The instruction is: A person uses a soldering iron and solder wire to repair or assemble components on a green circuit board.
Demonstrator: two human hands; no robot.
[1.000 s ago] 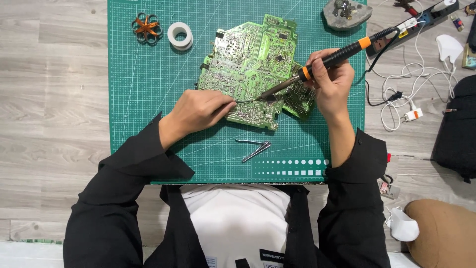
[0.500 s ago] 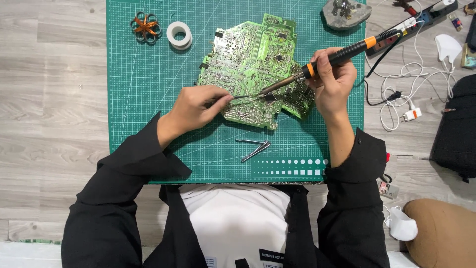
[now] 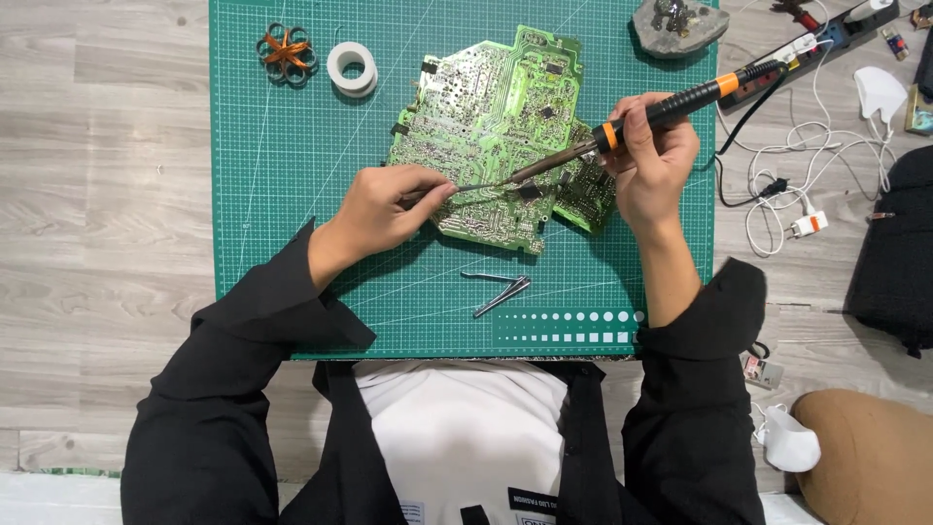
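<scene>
Circuit board (image 3: 486, 126) under both hands, soldering iron (image 3: 671, 105) in right hand (image 3: 649, 165)

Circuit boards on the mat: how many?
2. A large green board lies mid-mat under both hands; a smaller green board pokes out beside its right edge, partly hidden by the right hand.

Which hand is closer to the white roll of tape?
The left hand. It sits below and just right of the white tape roll on the green mat. The right hand, holding the soldering iron, is far off across the circuit board.
</scene>
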